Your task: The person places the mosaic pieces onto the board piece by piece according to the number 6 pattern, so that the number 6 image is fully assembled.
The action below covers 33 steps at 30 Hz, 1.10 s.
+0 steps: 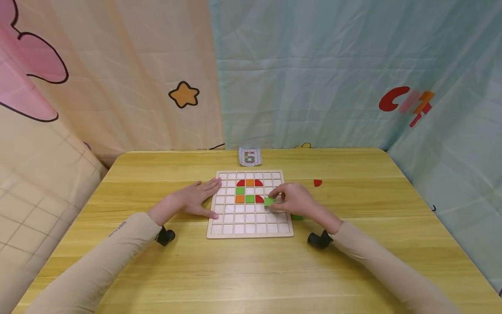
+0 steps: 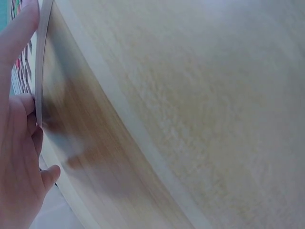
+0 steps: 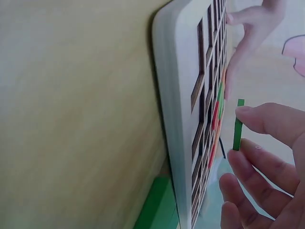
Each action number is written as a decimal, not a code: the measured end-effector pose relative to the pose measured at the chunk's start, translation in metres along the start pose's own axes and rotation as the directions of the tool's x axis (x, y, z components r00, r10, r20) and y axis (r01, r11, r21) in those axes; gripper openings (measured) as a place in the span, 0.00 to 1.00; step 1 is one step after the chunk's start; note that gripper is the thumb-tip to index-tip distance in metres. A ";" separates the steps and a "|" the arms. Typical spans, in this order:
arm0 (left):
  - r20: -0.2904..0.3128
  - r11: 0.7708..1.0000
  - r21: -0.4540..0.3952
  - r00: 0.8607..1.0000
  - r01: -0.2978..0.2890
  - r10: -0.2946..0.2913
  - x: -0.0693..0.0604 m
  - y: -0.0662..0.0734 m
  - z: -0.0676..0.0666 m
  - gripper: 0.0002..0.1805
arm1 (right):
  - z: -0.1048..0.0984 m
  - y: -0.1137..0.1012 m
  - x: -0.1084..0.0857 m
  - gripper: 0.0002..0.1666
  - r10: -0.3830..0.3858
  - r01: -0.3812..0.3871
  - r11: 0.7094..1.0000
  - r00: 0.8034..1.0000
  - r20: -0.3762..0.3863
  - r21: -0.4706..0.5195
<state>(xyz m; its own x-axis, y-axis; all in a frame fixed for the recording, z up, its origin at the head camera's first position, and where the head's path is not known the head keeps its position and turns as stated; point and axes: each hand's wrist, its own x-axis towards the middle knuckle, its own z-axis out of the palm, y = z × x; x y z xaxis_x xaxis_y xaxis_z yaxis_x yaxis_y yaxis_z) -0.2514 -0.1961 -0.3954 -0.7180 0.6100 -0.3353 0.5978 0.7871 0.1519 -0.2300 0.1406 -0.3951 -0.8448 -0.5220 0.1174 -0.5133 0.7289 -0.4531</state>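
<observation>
In the head view, a gridded board [image 1: 250, 218] was seen with seven coloured pieces set in its cells. Its upper row of pieces was made up of a red rounded piece [image 1: 241, 183], an orange square [image 1: 249, 182] and a second red piece [image 1: 258, 182]. A green square [image 1: 240, 190] was set beneath, on the pattern's left side, followed by a row of another orange square [image 1: 239, 199], another green square [image 1: 249, 199] and a third red piece [image 1: 259, 199]. Beyond the board's far edge, a printed card [image 1: 249, 157] was placed; its figure seemed similar but longer, so the upper part could be judged done and the lower part left. A held green square [image 1: 268, 202] was pinched by the right hand [image 1: 295, 199] over the board's right side, beside the third red piece. Right of the board, a loose red piece [image 1: 317, 183] and a partly hidden green piece [image 1: 296, 216] were left unused.

In the left wrist view, the board's edge was touched by the left hand [image 2: 20, 157]; its fingers, seen spread wide in the head view, held nothing.

In the right wrist view, the held square was gripped edge-on between thumb and fingertips, seemingly not yet seated in the board.
</observation>
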 end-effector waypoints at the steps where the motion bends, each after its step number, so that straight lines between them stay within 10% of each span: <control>1: -0.002 1.000 0.000 1.000 -0.003 0.003 0.000 0.000 0.000 0.59 | 0.001 -0.002 0.001 0.16 0.004 -0.004 1.000 1.000 0.007 -0.001; 33: 0.004 1.000 -0.009 1.000 -0.006 0.006 0.000 -0.001 0.000 0.60 | 0.016 -0.016 0.016 0.14 0.075 -0.073 0.997 0.990 0.120 -0.022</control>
<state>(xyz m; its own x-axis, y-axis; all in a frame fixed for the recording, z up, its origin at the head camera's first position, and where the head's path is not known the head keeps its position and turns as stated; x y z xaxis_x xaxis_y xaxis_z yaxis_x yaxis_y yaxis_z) -0.2525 -0.1969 -0.3954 -0.7131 0.6143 -0.3379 0.5989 0.7843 0.1621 -0.2327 0.1134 -0.3998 -0.8567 -0.5152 -0.0232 -0.4539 0.7745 -0.4407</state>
